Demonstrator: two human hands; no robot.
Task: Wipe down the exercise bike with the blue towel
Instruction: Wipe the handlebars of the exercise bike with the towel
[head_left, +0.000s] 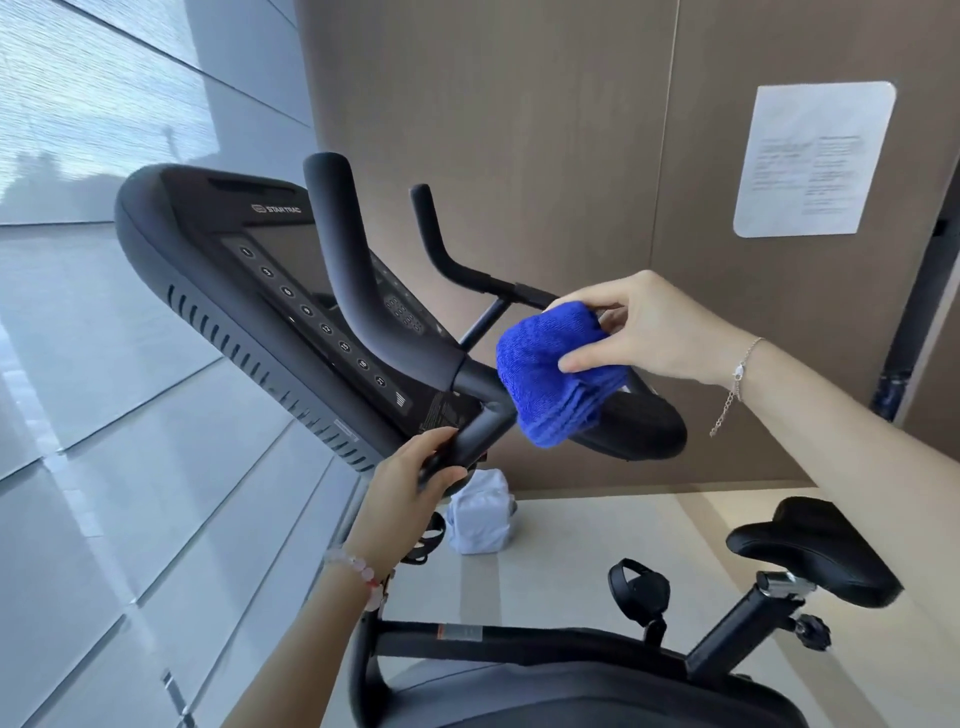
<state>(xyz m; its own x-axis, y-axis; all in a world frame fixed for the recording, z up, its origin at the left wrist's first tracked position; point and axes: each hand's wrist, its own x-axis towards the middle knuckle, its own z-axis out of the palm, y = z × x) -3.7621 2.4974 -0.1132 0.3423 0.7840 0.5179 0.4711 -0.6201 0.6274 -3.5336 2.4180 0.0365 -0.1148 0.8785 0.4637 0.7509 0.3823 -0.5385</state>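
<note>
Here, the lower handlebar tube (475, 434) of the exercise bike (519, 644) is gripped by the left hand (410, 483), apparently to steady it. Just right of that grip, the folded blue towel (550, 374) is pinched in the right hand (654, 332) at the bar's centre. Handlebar wiping seems to be in hand; next, the towel would need to be drawn along the bar under firm pressure.

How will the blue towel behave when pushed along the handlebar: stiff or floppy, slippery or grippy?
Probably floppy: the blue towel sags in soft folded layers against the handlebar under the right hand. Its fluffy pile likely drags rather than slides on the smooth bar. It seems light, since fingertips and thumb alone hold it.
</note>
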